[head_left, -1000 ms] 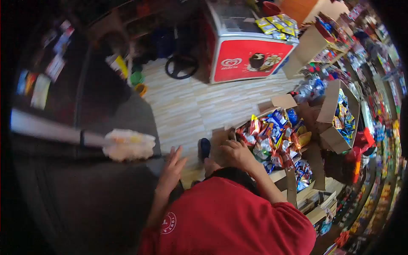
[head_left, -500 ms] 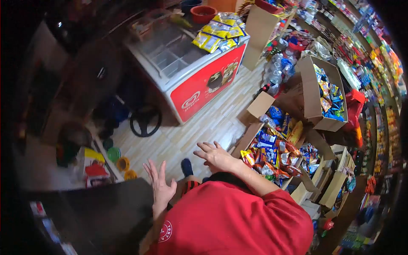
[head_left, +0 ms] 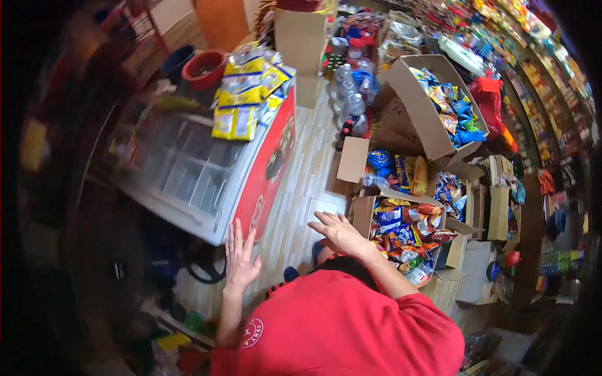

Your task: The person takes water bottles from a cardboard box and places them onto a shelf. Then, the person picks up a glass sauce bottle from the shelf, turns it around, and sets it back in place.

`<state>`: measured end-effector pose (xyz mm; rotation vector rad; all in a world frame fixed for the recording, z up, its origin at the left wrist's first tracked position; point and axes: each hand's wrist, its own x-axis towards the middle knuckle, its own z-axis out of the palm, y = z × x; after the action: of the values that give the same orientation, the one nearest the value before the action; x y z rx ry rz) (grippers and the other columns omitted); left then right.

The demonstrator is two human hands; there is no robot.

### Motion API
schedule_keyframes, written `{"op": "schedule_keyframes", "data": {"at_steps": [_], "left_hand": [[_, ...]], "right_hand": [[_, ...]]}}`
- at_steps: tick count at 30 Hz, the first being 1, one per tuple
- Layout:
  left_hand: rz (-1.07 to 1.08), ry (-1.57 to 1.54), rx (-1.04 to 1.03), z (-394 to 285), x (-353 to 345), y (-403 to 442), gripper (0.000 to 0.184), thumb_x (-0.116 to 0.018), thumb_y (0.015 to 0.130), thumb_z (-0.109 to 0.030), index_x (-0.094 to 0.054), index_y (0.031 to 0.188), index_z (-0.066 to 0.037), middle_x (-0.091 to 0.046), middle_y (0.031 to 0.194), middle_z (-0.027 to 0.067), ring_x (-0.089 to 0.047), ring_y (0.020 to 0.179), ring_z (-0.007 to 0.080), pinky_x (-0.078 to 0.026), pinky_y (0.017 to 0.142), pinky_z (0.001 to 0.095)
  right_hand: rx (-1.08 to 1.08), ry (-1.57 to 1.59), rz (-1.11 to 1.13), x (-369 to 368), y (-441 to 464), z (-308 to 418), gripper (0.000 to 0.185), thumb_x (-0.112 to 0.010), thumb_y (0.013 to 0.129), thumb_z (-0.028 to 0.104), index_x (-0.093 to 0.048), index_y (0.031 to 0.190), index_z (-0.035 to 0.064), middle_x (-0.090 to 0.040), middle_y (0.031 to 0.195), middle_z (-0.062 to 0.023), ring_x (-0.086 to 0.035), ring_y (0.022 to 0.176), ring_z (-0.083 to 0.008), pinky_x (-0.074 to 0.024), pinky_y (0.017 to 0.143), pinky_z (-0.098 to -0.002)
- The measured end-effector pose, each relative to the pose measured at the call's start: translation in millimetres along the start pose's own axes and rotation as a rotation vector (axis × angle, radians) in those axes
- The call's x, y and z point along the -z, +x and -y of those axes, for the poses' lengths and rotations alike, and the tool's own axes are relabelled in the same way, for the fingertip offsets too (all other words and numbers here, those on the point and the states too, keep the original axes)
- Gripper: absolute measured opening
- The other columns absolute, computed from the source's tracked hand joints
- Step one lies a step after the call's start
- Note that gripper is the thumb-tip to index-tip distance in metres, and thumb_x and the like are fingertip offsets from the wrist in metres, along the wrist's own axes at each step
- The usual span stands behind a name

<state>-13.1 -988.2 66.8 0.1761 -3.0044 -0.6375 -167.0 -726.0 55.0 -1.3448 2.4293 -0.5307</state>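
My left hand (head_left: 242,258) is raised with its fingers spread and holds nothing. In the view it overlaps the near corner of a red and white chest freezer (head_left: 266,172); I cannot tell whether it touches. My right hand (head_left: 342,234) hovers over the floor, palm down, fingers stretched and holding nothing. To its right stands an open cardboard box (head_left: 362,215) of colourful snack packs (head_left: 401,229). Yellow and white packs (head_left: 241,91) lie piled on the freezer's far end. My red shirt (head_left: 338,323) fills the bottom of the view.
A larger cardboard box (head_left: 417,103) of blue and orange packs stands farther back. Clear plastic bottles (head_left: 349,94) are grouped beside it. Stocked shelves (head_left: 539,81) line the right side. A black steering wheel (head_left: 204,266) is below the freezer. A pale striped floor (head_left: 307,156) runs between freezer and boxes.
My view has turned to the right and forward, so the freezer sits farther left and nearer my left hand. Both hands stay raised, fingers apart; the left hand's fingers are more upright.
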Motion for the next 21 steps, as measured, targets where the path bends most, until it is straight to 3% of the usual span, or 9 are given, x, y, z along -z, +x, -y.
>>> {"op": "schedule_keyframes", "data": {"at_steps": [6,8,9,12,15,21], "left_hand": [[0.233,-0.035,-0.2,2,-56,151,0.088,-0.063,0.075,-0.009,-0.019,0.15,-0.01,-0.039,0.146,0.017,-0.031,0.138,0.0376,-0.018,0.111,0.0622],[0.244,-0.019,-0.236,-13,-74,208,0.079,-0.062,0.076,-0.009,-0.028,0.147,-0.009,-0.036,0.147,0.0179,-0.03,0.138,0.0367,-0.017,0.111,0.0629],[0.247,-0.034,-0.246,-24,-82,232,0.076,-0.061,0.076,-0.009,-0.031,0.146,-0.01,-0.036,0.147,0.0182,-0.03,0.138,0.0366,-0.017,0.111,0.063],[0.292,-0.065,-0.318,-54,-104,302,0.061,-0.059,0.077,-0.005,-0.046,0.136,-0.009,-0.031,0.15,0.0185,-0.028,0.139,0.0372,-0.018,0.111,0.0628],[0.384,-0.101,-0.428,-83,-115,375,0.06,-0.058,0.076,-0.002,-0.047,0.135,-0.01,-0.028,0.151,0.0181,-0.028,0.139,0.0383,-0.023,0.109,0.0629],[0.474,-0.018,-0.557,-95,-168,498,0.059,-0.059,0.076,-0.002,-0.048,0.134,-0.009,-0.035,0.147,0.0179,-0.034,0.136,0.0363,-0.027,0.106,0.0633]], "right_hand": [[-0.262,0.05,0.048,11,14,-115,0.049,-0.071,0.078,0.015,-0.054,0.124,0.01,-0.055,0.119,-0.0126,-0.053,0.117,-0.0317,-0.0442,0.09,-0.0552],[-0.303,0.039,0.106,28,35,-158,0.047,-0.071,0.078,0.014,-0.056,0.123,0.0104,-0.058,0.116,-0.0124,-0.055,0.114,-0.0314,-0.0446,0.089,-0.0539],[-0.325,0.036,0.168,38,42,-179,0.046,-0.064,0.075,0.012,-0.058,0.12,0.0082,-0.06,0.114,-0.0141,-0.058,0.11,-0.033,-0.0459,0.091,-0.0467],[-0.326,0.091,0.155,72,66,-232,0.045,-0.065,0.075,0.011,-0.059,0.119,0.0077,-0.062,0.109,-0.0127,-0.059,0.109,-0.0315,-0.0458,0.091,-0.0462],[-0.307,0.041,0.005,99,88,-277,0.036,-0.068,0.075,0.009,-0.061,0.11,0.005,-0.064,0.1,-0.0128,-0.062,0.1,-0.0314,-0.047,0.088,-0.0427],[-0.351,0.188,-0.178,113,120,-353,0.015,-0.066,0.077,0.008,-0.06,0.089,0.0015,-0.063,0.086,-0.0163,-0.063,0.085,-0.0363,-0.051,0.073,-0.0436]]}}
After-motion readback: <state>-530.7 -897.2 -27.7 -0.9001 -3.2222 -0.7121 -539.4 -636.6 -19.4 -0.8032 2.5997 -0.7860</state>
